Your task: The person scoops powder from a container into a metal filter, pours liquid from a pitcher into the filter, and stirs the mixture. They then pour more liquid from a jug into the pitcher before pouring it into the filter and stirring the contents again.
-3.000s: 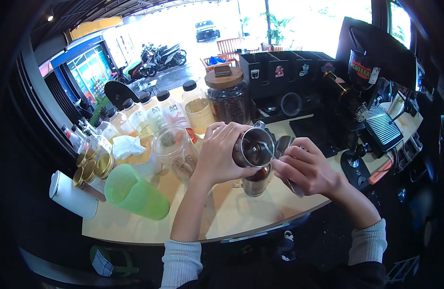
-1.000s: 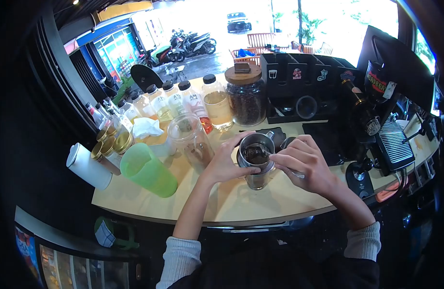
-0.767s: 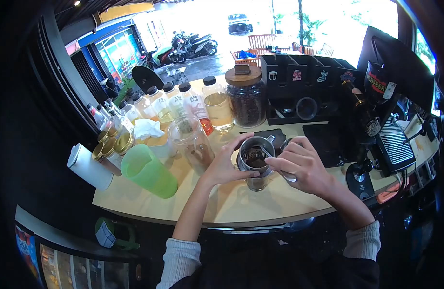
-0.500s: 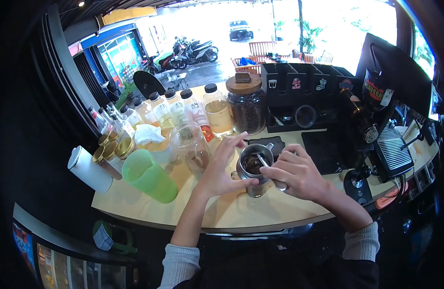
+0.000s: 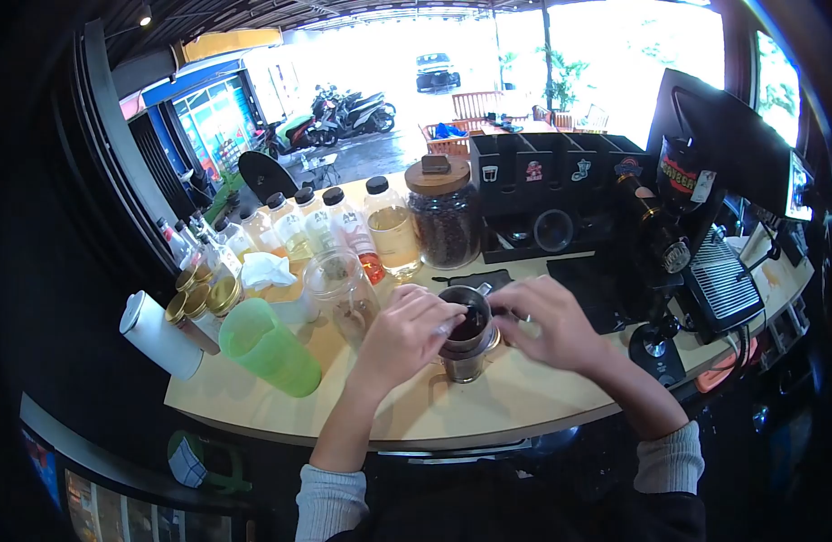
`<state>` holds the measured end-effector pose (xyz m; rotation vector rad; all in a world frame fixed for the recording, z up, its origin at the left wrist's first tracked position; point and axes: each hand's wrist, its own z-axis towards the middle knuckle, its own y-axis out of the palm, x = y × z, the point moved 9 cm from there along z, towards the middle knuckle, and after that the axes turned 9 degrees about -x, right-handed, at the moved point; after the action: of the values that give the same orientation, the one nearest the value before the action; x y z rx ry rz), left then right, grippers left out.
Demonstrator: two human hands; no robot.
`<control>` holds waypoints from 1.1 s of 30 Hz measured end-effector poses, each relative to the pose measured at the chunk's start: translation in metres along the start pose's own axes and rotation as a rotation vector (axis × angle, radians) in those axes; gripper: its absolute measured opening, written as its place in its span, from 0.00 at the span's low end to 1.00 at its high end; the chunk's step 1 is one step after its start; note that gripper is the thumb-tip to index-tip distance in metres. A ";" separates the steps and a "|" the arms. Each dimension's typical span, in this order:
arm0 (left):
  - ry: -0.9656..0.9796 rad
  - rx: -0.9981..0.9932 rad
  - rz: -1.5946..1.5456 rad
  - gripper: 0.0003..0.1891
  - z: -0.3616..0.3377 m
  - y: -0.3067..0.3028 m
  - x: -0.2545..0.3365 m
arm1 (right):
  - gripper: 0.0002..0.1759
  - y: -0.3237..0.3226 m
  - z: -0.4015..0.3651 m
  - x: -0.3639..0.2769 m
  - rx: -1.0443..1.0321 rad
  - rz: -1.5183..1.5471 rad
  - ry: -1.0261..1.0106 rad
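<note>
head view: metal cup (image 5: 471,340) near the middle of the counter (image 5: 407,420), opening up, dark inside, on top of a clear-looking vessel (image 5: 464,369). left hand (image 5: 400,336) at the cup's left side, grip with fingers bunched at the rim, a small shiny bit by the fingertips; cannot tell if anything is pinched. right hand (image 5: 553,323) just beside the cup's right side, a bit blurred, grip apart, thumb and index with a gap between, no held item visible. clear pitcher (image 5: 339,294) just left of the left hand, green pitcher (image 5: 270,350) further left, tilted-looking in the wide lens, then white lidded container (image 5: 160,334) at the far left, gold-lidded jars (image 5: 199,307) between those two. behind: row of black-capped bottles (image 5: 330,221), wood-lidded jar (image 5: 444,221) with dark contents, black organizer (image 5: 560,185). machine (image 5: 719,280) with ribbed tray at the right.
</note>
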<state>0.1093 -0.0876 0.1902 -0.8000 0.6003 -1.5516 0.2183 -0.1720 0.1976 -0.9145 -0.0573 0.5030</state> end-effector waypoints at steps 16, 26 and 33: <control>-0.279 0.257 -0.198 0.06 -0.011 -0.018 -0.038 | 0.14 0.078 -0.138 0.172 -0.083 0.432 0.804; -0.342 0.372 -0.202 0.06 -0.022 -0.030 -0.040 | 0.12 0.083 -0.145 0.170 0.122 0.835 0.693; -0.302 0.451 -0.081 0.08 -0.022 -0.041 -0.031 | 0.12 0.010 -0.073 0.141 0.183 0.841 0.576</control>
<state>0.0676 -0.0528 0.2037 -0.6952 -0.0081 -1.5228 0.3581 -0.1596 0.1219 -0.8478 0.9157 0.9771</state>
